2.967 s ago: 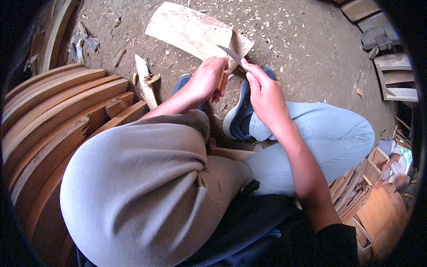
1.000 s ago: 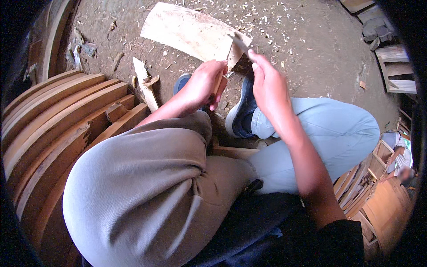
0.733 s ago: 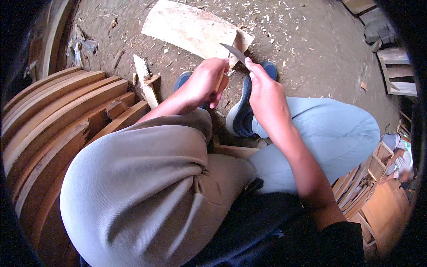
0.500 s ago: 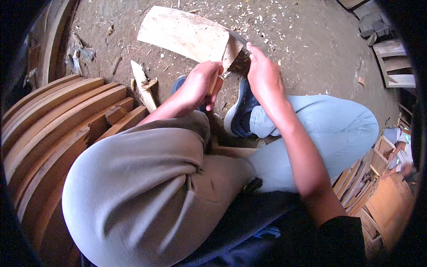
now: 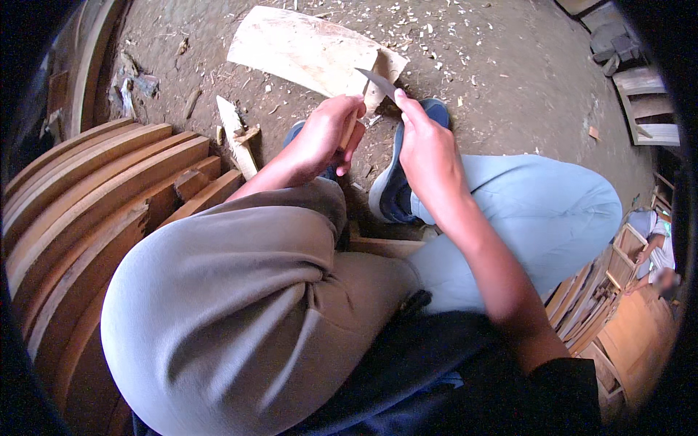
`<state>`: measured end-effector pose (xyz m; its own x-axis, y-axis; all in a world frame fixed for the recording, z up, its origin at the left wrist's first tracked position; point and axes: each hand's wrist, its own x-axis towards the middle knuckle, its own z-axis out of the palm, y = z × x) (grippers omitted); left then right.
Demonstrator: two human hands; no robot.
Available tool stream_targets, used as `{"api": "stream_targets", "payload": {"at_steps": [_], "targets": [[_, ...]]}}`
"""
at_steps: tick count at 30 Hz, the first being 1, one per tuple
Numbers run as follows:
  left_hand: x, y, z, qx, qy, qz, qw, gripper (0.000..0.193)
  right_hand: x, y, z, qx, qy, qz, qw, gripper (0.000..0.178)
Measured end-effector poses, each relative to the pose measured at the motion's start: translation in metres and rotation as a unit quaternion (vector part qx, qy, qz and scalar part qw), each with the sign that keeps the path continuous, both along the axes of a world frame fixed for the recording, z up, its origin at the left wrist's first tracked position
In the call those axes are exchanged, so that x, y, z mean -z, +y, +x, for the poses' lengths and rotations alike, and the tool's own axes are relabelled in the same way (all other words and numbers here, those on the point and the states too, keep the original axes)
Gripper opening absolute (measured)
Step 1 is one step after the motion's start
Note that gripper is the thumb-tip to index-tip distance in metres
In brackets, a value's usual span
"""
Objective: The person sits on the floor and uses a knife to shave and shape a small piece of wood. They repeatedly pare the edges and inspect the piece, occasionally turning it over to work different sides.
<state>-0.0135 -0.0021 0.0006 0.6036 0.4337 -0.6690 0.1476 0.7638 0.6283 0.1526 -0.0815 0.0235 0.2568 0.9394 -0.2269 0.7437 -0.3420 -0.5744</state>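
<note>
My right hand [image 5: 430, 156] is closed around a knife, its handle hidden in the fist. The pointed grey knife blade [image 5: 379, 82] sticks out toward the far left. Across from it, my left hand [image 5: 327, 134] pinches a thin piece of wood [image 5: 350, 128], mostly covered by the fingers. The blade tip lies close to the upper end of this piece; whether they touch I cannot tell. Just beyond both hands a broad, pale wooden block [image 5: 298, 52] rests on the ground.
Curved wooden boards [image 5: 109, 189] are stacked at my left, beside a split wood scrap [image 5: 236, 134]. Pale shavings [image 5: 414, 29] litter the dirt floor. My shoes [image 5: 398, 174] stand below the hands. Wooden frames [image 5: 647, 105] and another person [image 5: 658, 243] are at the right.
My right hand has come nearer and slightly left with the knife, whose blade now points more to the left. The left hand has barely moved.
</note>
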Motion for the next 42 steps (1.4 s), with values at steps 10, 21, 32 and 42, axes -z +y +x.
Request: {"api": "stream_targets", "payload": {"at_steps": [10,21,32,42], "targets": [[-0.004,-0.002,0.002,-0.025,-0.016,-0.017,0.999,0.032,-0.003,-0.004,0.007,0.014,0.062,0.021,0.998,0.032],[0.001,0.001,0.002,-0.020,-0.001,-0.005,1.000,0.032,-0.006,-0.004,0.003,-0.025,-0.001,0.012,1.000,0.032],[-0.001,-0.001,0.003,-0.002,-0.081,-0.016,0.997,0.034,-0.001,0.041,0.067,0.121,0.123,0.061,0.983,0.037],[-0.005,-0.003,0.010,0.100,-0.198,-0.071,0.972,0.043,-0.029,0.053,0.050,0.145,0.548,-0.037,0.823,0.074]]}}
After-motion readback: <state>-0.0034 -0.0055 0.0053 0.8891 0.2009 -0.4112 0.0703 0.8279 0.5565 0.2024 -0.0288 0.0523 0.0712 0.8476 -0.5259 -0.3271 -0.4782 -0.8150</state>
